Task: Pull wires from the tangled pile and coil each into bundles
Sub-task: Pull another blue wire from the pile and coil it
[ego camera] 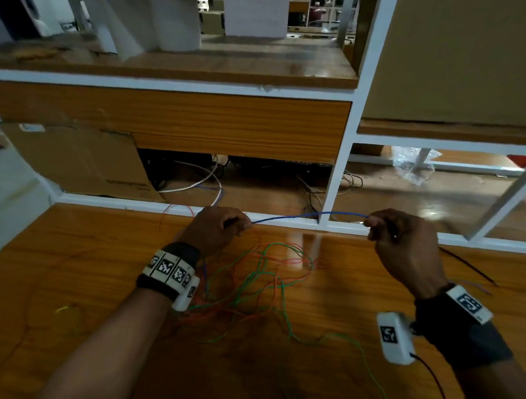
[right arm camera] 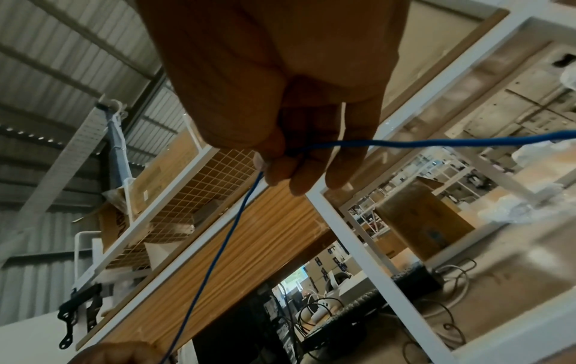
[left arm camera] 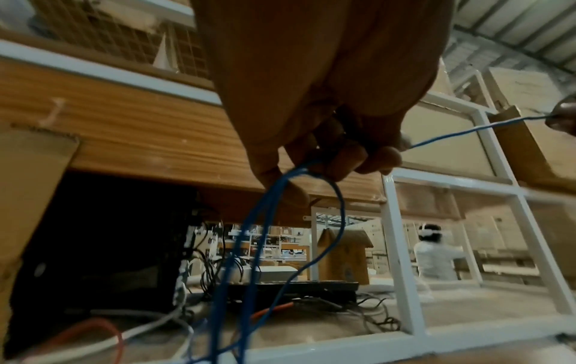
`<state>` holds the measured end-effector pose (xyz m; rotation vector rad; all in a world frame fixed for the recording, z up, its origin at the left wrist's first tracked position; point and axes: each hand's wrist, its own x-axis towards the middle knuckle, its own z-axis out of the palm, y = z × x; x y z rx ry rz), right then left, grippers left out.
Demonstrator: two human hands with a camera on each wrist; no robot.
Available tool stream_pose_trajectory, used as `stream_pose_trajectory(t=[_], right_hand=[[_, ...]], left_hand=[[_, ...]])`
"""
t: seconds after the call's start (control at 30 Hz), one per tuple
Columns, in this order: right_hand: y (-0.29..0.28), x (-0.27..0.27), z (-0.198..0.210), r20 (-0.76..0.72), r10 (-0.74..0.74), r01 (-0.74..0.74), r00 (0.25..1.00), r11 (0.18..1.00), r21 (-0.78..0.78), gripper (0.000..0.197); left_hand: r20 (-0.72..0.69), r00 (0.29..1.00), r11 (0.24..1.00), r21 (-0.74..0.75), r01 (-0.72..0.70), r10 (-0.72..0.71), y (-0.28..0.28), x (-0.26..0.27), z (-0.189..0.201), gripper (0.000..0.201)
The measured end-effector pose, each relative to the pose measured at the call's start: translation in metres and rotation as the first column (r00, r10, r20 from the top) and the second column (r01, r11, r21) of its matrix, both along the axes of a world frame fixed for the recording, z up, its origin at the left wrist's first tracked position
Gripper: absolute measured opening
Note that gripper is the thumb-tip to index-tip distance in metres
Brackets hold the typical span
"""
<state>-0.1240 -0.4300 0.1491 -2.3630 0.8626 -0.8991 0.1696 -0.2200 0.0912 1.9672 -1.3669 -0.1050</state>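
Polished wooden tabletop (ego camera: 65,248), backed by a white metal shelf frame (ego camera: 339,161) with cardboard boxes and loose floor cables behind it, served as the work surface. On it, between the forearms, lay the tangled pile (ego camera: 262,280) of thin green, red and orange wires, spread loosely and crossing one another at many points. One blue wire (ego camera: 310,216) was held clear of the pile, stretched almost straight between the two hands above the table's far edge. The left hand (ego camera: 216,227) was closed around it, fingers curled; the left wrist view showed several blue strands (left arm camera: 249,246) hanging in loops below those fingers (left arm camera: 349,157), so a coil appeared to be forming there. The right hand (ego camera: 408,243) pinched the same wire between thumb and fingertips (right arm camera: 311,172), the remaining fingers relaxed, with a free length (right arm camera: 467,141) running off past the hand. The wire looked light and limp yet springy enough to hold a curve, so loops would likely relax if released; its smooth jacket would probably slide through a loose pinch. A sensible hold was judged to be the gathered loops in the left hand, with the right hand feeding the straight run a short way along. The pile's thin wires would likely snag if pulled quickly; each was best taken near a free end.
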Motion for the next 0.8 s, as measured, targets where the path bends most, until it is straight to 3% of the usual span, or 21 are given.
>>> stream_pose_trajectory(t=[0.07, 0.13, 0.2, 0.23, 0.3, 0.43, 0.53, 0.6, 0.67, 0.8], right_hand=[[0.0, -0.002, -0.004, -0.13, 0.02, -0.014, 0.991, 0.999, 0.046, 0.02], [0.006, -0.002, -0.006, -0.404, 0.061, -0.031, 0.913, 0.996, 0.08, 0.01], [0.012, 0.004, -0.007, -0.613, 0.057, -0.109, 0.788, 0.993, -0.049, 0.057], [0.017, 0.011, -0.004, -0.626, 0.074, -0.151, 0.776, 0.986, -0.071, 0.075], [0.032, 0.033, 0.003, -0.555, 0.154, -0.249, 0.818, 0.963, -0.1, 0.075], [0.055, 0.08, 0.008, -0.507, 0.229, -0.323, 0.831, 0.941, -0.104, 0.024], [0.045, 0.088, 0.008, -0.34, 0.254, -0.288, 0.906, 0.956, -0.053, 0.025], [0.034, 0.082, 0.018, -0.202, 0.255, -0.27, 0.946, 0.962, -0.048, 0.024], [0.026, 0.077, 0.031, -0.112, 0.257, -0.26, 0.96, 0.965, -0.022, 0.028], [0.024, 0.074, 0.046, 0.057, 0.259, -0.263, 0.964, 0.963, 0.059, 0.025]], left_hand=[[0.077, 0.997, 0.999, 0.047, -0.01, 0.006, 0.001, 0.004, 0.002, 0.016], [0.185, 0.982, 0.999, 0.034, 0.022, -0.028, -0.001, 0.003, 0.006, 0.018], [0.27, 0.958, 0.995, 0.055, 0.085, -0.097, -0.01, -0.009, 0.013, 0.025], [0.304, 0.943, 0.991, 0.062, 0.119, -0.132, -0.016, -0.016, 0.016, 0.028], [0.364, 0.916, 0.985, 0.053, 0.162, -0.17, -0.03, -0.03, 0.021, 0.034], [0.425, 0.884, 0.98, 0.045, 0.195, -0.196, -0.047, -0.047, 0.032, 0.034], [0.403, 0.893, 0.977, 0.008, 0.215, -0.2, -0.042, -0.034, 0.026, 0.028], [0.378, 0.915, 0.988, 0.005, 0.151, -0.142, -0.032, -0.015, 0.013, 0.039], [0.306, 0.949, 0.995, -0.047, 0.09, -0.072, -0.018, 0.0, 0.002, 0.049], [0.267, 0.963, 0.995, -0.08, 0.053, -0.03, -0.011, 0.009, -0.002, 0.037]])
